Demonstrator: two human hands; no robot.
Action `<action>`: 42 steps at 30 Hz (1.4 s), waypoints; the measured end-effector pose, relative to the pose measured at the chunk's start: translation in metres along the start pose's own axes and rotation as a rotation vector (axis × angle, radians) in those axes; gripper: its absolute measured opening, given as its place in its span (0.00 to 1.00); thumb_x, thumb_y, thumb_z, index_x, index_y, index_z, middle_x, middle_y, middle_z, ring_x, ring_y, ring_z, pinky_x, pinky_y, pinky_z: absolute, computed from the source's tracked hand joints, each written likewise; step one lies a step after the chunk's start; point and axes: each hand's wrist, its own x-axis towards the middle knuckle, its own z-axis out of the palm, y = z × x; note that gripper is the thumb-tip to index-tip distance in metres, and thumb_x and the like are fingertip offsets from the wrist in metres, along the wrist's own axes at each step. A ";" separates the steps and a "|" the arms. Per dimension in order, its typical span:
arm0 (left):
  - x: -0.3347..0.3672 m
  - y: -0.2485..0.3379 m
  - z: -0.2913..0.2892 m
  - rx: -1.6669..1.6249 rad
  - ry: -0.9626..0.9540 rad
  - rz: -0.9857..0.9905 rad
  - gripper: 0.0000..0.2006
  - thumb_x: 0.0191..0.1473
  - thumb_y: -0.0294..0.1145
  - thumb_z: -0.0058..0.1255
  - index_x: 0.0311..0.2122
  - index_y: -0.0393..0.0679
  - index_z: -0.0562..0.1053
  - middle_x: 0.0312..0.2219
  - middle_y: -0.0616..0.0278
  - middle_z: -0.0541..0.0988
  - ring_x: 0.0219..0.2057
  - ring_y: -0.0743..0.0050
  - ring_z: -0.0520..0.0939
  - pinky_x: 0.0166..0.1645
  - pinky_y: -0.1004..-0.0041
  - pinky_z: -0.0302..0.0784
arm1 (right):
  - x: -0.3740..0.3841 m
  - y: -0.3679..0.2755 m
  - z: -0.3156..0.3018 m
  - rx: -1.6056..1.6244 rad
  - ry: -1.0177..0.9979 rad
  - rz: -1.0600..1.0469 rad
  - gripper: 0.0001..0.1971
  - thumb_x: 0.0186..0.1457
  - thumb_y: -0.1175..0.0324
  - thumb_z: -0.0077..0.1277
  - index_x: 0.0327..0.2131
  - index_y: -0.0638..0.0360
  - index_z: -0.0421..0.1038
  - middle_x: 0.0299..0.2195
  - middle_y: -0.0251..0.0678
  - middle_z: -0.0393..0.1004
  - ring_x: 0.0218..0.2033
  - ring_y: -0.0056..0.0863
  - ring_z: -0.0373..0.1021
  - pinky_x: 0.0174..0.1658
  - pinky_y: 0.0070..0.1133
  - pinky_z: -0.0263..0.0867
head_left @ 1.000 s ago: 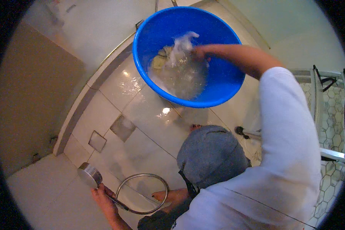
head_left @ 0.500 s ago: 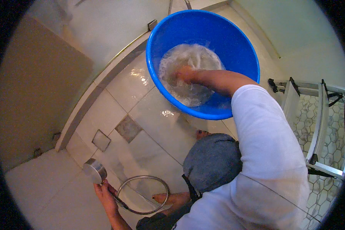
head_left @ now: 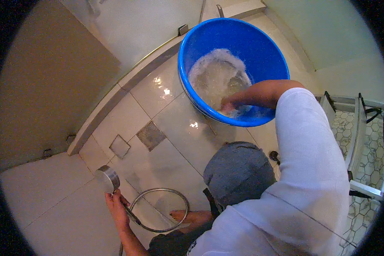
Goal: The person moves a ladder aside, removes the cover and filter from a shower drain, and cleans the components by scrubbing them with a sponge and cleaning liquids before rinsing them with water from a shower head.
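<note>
Nearest to me, low in the head view, my left hand is wrapped around the handle of a chrome shower head, whose round face points up and away toward the tiles. Its metal hose curls in a loop on the floor just to the right of that hand, ending near my bare foot. My grey-clad knee sits above the foot, and my white sleeve runs up from the lower right.

Following that sleeve outward, my right hand is down inside the blue basin, at its near rim, sunk in soapy water. Foam covers the fingers, so I cannot tell whether they are clenched on something or lying loose.

The relation I watch: the basin stands ahead and to the right, well apart from the shower head, which is low and left. The right hand is already in the basin; the left is the far one from it. The shower head's handle runs roughly toward the lower right, while its face tilts away from the basin.

The wet tiled floor lies between the two. Beyond the basin rises a pale wall; a white metal frame stands at far right.
</note>
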 end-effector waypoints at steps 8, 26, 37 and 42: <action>-0.017 0.009 -0.030 -0.024 0.199 -0.191 0.17 0.48 0.37 0.46 0.41 0.40 0.61 0.18 0.72 0.62 0.18 0.83 0.63 0.22 0.81 0.59 | 0.014 -0.034 -0.092 0.163 0.216 -0.580 0.20 0.52 0.56 0.34 0.42 0.57 0.66 0.35 0.49 0.70 0.37 0.45 0.67 0.42 0.36 0.60; -0.110 0.083 0.015 0.169 0.145 -0.237 0.18 0.50 0.43 0.46 0.39 0.39 0.70 0.28 0.56 0.74 0.29 0.68 0.72 0.34 0.68 0.69 | -0.048 0.084 -0.070 -0.261 -0.112 -0.467 0.09 0.44 0.69 0.43 0.26 0.61 0.72 0.25 0.45 0.72 0.28 0.39 0.69 0.36 0.32 0.64; -0.064 0.072 0.009 -0.153 0.209 -0.198 0.16 0.49 0.41 0.48 0.38 0.42 0.63 0.15 0.71 0.63 0.15 0.86 0.62 0.19 0.82 0.59 | -0.159 -0.099 -0.298 -0.005 0.252 -0.514 0.13 0.51 0.62 0.45 0.24 0.64 0.68 0.19 0.42 0.70 0.22 0.32 0.68 0.27 0.25 0.63; -0.100 0.099 -0.046 0.421 0.035 -0.233 0.30 0.47 0.50 0.45 0.49 0.37 0.62 0.48 0.45 0.63 0.48 0.53 0.65 0.51 0.62 0.61 | -0.023 -0.231 -0.266 -0.469 -0.021 -0.973 0.18 0.48 0.57 0.47 0.38 0.59 0.64 0.34 0.44 0.67 0.35 0.39 0.65 0.39 0.32 0.60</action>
